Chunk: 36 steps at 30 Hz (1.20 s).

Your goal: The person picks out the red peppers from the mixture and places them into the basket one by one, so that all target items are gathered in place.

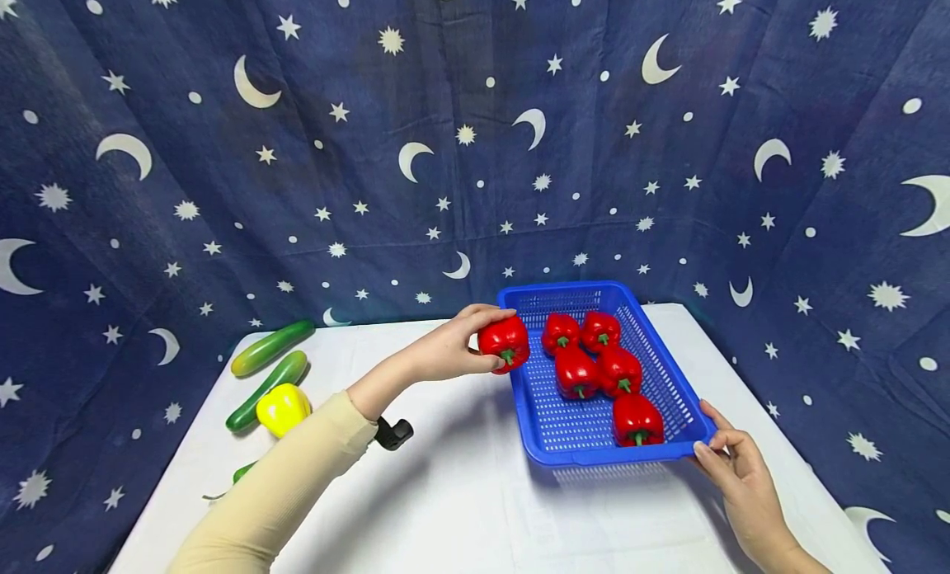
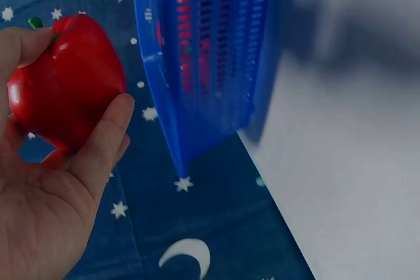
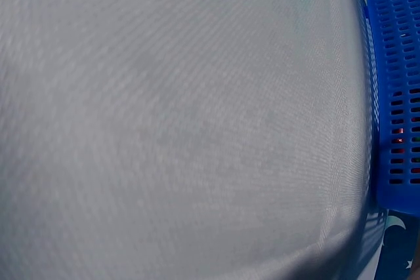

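My left hand [image 1: 450, 348] holds a red bell pepper [image 1: 506, 340] with a green stem, thumb on the near side and fingers over the top. It is beside the left rim of a blue plastic basket [image 1: 586, 457]. In the left wrist view the pepper [image 2: 73, 83] sits between thumb and fingers, with the perforated basket wall [image 2: 216, 63] close by. Several more red bell peppers [image 1: 576, 372] lie inside the basket. My right hand [image 1: 748, 485] grips the basket's near right corner, thumb on the rim. The right wrist view shows the basket wall [image 3: 398, 96] but hardly any hand.
On the left of the white table [image 1: 445, 491] lie two cucumbers [image 1: 271, 348] and a yellow bell pepper [image 1: 284, 409]. Another green item [image 1: 242, 472] is partly hidden by my left sleeve [image 1: 297, 483]. A dark blue star-and-moon cloth [image 1: 445, 195] hangs behind.
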### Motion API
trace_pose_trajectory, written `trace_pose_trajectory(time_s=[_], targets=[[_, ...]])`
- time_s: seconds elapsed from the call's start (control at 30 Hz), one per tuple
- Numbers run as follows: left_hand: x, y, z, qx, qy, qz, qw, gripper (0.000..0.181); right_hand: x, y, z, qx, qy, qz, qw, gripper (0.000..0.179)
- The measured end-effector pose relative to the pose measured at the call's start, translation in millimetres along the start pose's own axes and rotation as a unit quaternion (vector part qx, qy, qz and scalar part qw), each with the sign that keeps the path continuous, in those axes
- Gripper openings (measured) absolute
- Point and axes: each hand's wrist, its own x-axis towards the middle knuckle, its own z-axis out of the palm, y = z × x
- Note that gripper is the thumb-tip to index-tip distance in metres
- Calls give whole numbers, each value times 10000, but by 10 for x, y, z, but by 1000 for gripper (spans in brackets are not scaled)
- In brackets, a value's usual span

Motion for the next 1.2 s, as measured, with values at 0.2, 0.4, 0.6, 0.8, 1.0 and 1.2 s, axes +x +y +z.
trace_pose_trajectory(time_s=[0.2, 0.4, 0.6, 0.8, 1.0, 1.2], targets=[[103, 126, 129, -111, -230, 92, 9996, 73, 1, 14, -8, 129, -55, -102, 9999, 14], [217, 224, 284, 19, -457, 231, 9987, 73, -5, 20, -11, 86, -28, -69, 9999, 14], [304, 297, 453, 500, -756, 324, 9954, 74, -12, 18, -1, 127, -16, -102, 9999, 13], [356, 366, 604, 835, -1198, 230, 9890, 77, -14, 28, -1, 212, -31, -169, 9996, 15], [438, 421, 647, 1162, -1572, 279, 9803, 76, -10, 23, 4, 190, -2, -113, 9998, 14], [528, 503, 663, 1390, -1787, 186, 9739, 75, 11, 33, -16, 254, -141, -252, 9993, 17]])
